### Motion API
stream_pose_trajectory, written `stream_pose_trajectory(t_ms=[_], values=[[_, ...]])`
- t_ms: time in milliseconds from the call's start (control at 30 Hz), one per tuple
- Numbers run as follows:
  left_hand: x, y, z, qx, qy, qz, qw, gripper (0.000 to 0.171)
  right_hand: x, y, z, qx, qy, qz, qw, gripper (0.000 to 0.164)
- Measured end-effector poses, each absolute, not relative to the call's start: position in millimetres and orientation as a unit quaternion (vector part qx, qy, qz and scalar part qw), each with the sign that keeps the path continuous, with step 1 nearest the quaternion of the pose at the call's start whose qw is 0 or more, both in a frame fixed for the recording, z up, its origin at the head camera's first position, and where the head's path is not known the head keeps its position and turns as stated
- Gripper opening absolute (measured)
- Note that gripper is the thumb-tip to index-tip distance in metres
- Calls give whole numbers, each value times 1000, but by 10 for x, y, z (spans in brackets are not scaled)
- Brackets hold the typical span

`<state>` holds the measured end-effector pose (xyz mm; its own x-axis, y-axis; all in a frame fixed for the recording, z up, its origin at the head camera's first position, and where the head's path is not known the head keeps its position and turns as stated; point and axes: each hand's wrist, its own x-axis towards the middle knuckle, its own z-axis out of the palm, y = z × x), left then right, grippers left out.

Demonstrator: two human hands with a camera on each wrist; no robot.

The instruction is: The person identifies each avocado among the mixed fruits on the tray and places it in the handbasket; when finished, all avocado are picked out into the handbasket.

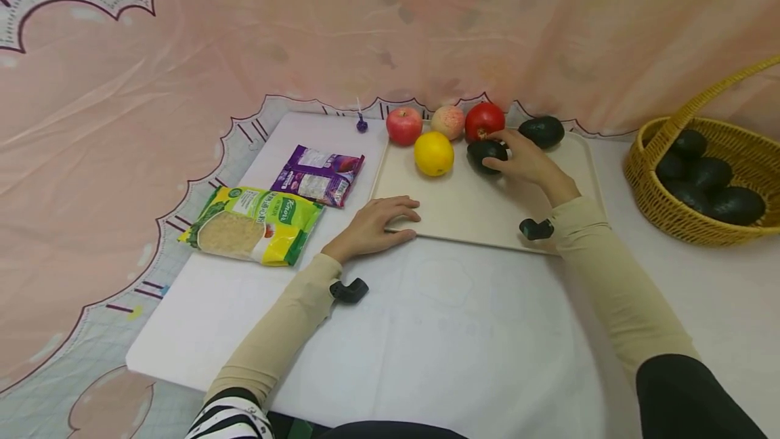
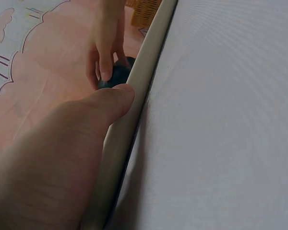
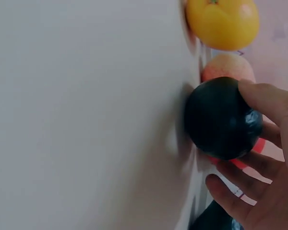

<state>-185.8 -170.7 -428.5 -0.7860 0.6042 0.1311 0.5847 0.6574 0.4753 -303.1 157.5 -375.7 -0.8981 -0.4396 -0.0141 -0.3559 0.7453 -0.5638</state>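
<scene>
My right hand [image 1: 525, 158] holds a dark avocado [image 1: 485, 156] over the cream tray [image 1: 463, 222], thumb and fingers around its sides. In the right wrist view the avocado [image 3: 223, 118] sits between the thumb and fingers, close to the tray surface; whether it touches is hard to tell. My left hand [image 1: 376, 225] rests at the tray's front left corner with fingers loosely extended, the thumb [image 2: 120, 98] lying against the rim. On the tray, a yellow orange-like fruit [image 1: 434, 154] is left of the held avocado, and another avocado [image 1: 541, 132] lies behind the right hand.
A red apple [image 1: 404, 126], a peach [image 1: 447, 122] and a red round fruit [image 1: 485, 120] line the tray's back. At right stands a handled wicker basket [image 1: 646, 195] with several avocados [image 1: 709, 173]. Left lie a purple packet [image 1: 318, 175] and a yellow-green Knorr bag [image 1: 252, 225].
</scene>
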Motion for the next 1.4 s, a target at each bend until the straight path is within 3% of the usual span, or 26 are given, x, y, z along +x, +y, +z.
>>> stream_pose_trajectory(t_ms=[700, 1067, 1400], values=[[-1844, -1677, -4283, 323, 911, 255, 21, 31, -2957, 1614, -3865, -164, 900, -397, 70, 58], [-1847, -1705, -4303, 325, 911, 255, 17, 31, -2844, 1721, -3866, -198, 880, -432, 13, 54], [-1840, -1700, -4286, 320, 911, 259, 22, 30, -2666, 1885, -3864, -177, 879, -442, 20, 60]])
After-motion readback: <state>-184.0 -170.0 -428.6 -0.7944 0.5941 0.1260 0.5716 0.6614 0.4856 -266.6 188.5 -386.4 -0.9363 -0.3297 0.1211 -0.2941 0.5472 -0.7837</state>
